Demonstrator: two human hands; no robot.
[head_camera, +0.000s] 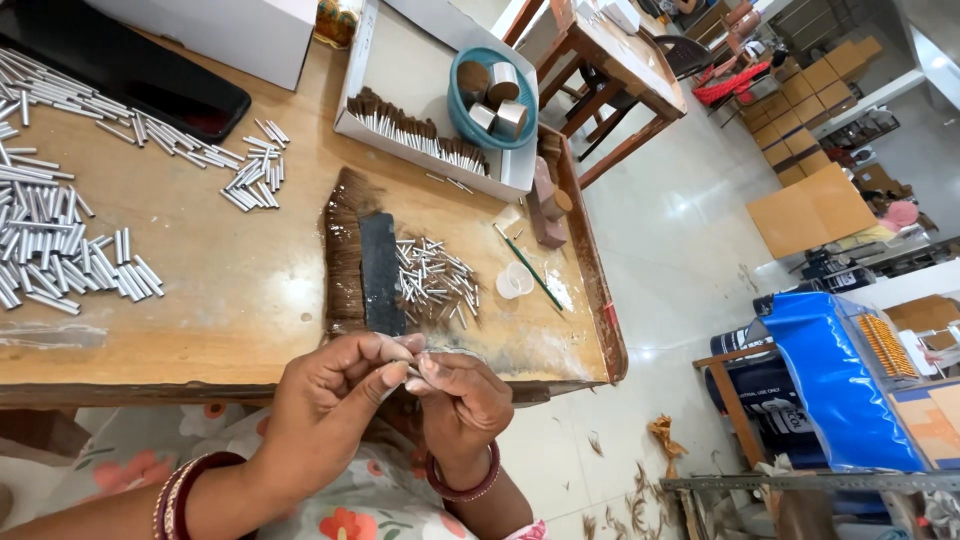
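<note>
A small silver metal tube (413, 371), w/ what looks like a pinch of brown bristle, is pinched where the two hands meet, just below the table edge (300, 385); tube mostly hidden by fingers, so exact contents can't be told. Left hand (325, 400) is curled nearly closed, thumb & forefinger pressed on the tube's near end; right hand (458, 392) is likewise closed in a fingertip pinch on the other end. Step in hand is judged to be bristle being fed/seated into the tube, i.e. brush-tip assembly, mid-way. Next move would call for a firm push & twist w/ fingertips kept tight, so hairs aren't splayed or dropped. Just above the hands a dark flat block (381, 272) is laid over a row of brown bristle (345, 250); right beside it, a loose heap of short silver tubes (436, 280). Further right of that, a small clear cup (514, 281) & a green-handled brush (530, 268). Far above, a white tray of finished bristle-tipped tubes (415, 132) and a teal bowl (492, 100) w/ metal cylinders. Well to the left, big piles of longer silver tubes (60, 240).
</note>
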